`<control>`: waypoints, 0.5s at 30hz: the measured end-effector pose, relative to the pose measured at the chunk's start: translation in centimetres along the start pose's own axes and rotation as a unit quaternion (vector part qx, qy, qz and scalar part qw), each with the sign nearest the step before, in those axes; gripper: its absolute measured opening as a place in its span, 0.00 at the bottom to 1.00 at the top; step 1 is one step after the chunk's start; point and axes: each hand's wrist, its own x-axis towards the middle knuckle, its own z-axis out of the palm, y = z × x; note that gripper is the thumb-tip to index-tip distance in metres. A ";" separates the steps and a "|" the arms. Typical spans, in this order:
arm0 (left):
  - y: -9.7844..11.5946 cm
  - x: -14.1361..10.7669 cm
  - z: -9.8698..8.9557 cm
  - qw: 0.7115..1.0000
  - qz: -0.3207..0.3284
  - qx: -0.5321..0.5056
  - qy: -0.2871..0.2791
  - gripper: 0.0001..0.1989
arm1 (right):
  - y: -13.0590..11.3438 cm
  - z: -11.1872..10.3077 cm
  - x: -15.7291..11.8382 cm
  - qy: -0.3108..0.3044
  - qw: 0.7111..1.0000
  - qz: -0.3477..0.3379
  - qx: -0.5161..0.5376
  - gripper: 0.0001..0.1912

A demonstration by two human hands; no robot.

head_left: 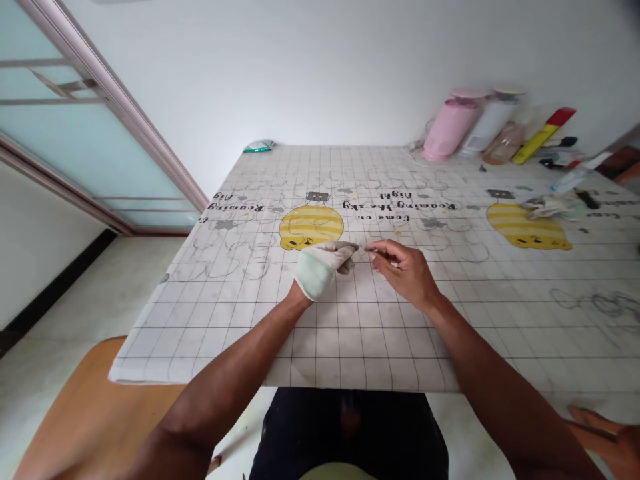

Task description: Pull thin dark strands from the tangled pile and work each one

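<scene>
My left hand (327,263), in a pale glove with a light green cuff, is closed in a pinch above the middle of the table. Bare and also pinched, my right hand (406,268) faces it across a small gap. Whatever the fingertips hold is too small and blurred to make out. Beneath both hands lies a white grid-patterned tablecloth (360,333) printed with yellow striped figures and lettering. Several thin dark curved strands show on the cloth; I cannot tell whether they are loose or printed.
A pink cylinder (450,130) and a white one (489,123) stand at the back right, near a clear bottle (501,143) and a yellow-and-red box (543,137). A crumpled glove (555,205) lies right. Tangled dark thread (607,303) is nearer. A green packet (259,147) sits back left.
</scene>
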 end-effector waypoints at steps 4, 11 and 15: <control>0.2 0.2 -0.2 1.000 -0.006 -0.002 0.014 0.11 | 0.3 0.2 -0.2 0.021 1.000 0.009 0.003 0.13; -0.4 1.3 -0.9 0.999 -0.010 -0.050 0.011 0.12 | -0.3 0.6 -0.5 0.006 0.998 0.048 0.031 0.11; -0.3 0.9 -1.4 0.992 0.003 -0.122 -0.044 0.15 | -0.7 0.3 -0.3 -0.045 0.984 0.107 0.133 0.09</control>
